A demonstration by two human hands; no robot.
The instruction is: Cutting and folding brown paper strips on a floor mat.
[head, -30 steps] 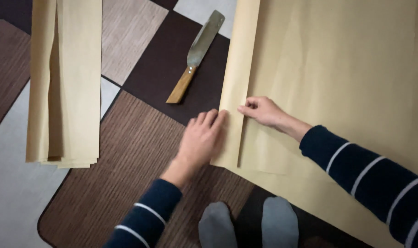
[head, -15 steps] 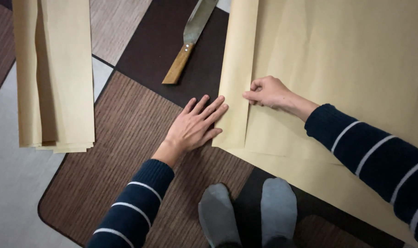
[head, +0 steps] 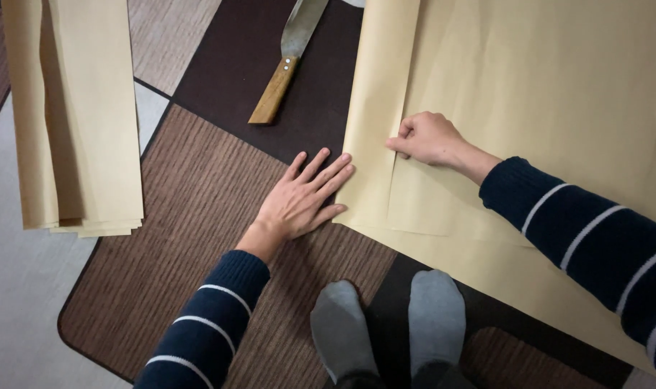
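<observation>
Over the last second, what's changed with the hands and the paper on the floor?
The left hand has flattened out, fingers spread, beside the folded edge of the large sheet of brown paper, and the right hand has slid slightly along the fold, fingertips pressing it. Nothing was picked up or released. The knife, the stack of folded paper and the socked feet stayed put.

My left hand is lying flat, palm down, fingers stretched out and close together. My right hand is curled into a loose fist, knuckles up, both striped sleeves reaching forward.
</observation>
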